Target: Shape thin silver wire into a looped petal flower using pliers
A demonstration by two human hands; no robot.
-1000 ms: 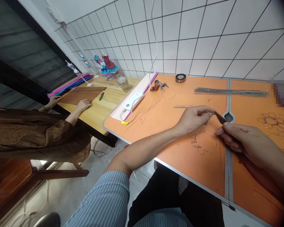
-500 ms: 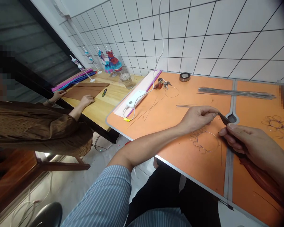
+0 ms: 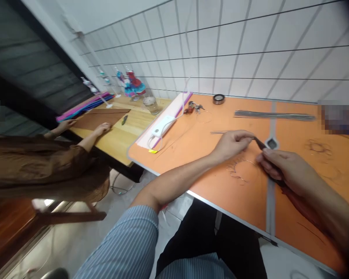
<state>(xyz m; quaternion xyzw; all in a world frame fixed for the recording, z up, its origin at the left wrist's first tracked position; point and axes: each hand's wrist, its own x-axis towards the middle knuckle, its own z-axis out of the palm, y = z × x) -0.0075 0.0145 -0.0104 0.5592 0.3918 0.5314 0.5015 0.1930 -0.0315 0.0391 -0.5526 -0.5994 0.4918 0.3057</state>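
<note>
My right hand [image 3: 291, 164] is wrapped round a pair of pliers [image 3: 259, 143] with dark jaws and red handles running back under the palm. Just left of it, my left hand [image 3: 232, 145] pinches thumb and forefinger together at the jaw tips. Whatever lies between those fingers is too small to make out. Below both hands, a wire ring with small loops along its left side [image 3: 235, 170] rests on the orange table [image 3: 209, 174]. A flower-shaped wire piece [image 3: 317, 147] lies blurred to the right.
Behind my hands are a bundle of straight wires [image 3: 275, 115] and a tape roll [image 3: 218, 99]. Keys [image 3: 196, 107] and a white power strip [image 3: 164, 126] sit farther left. At the adjoining wooden table, another person's hand [image 3: 103, 128] rests on brown material, near a glass [image 3: 150, 105].
The whole view has shifted and blurred, with the table and both hands appearing farther left. My hands keep the same hold, the pliers' tip still at my left fingers.
</note>
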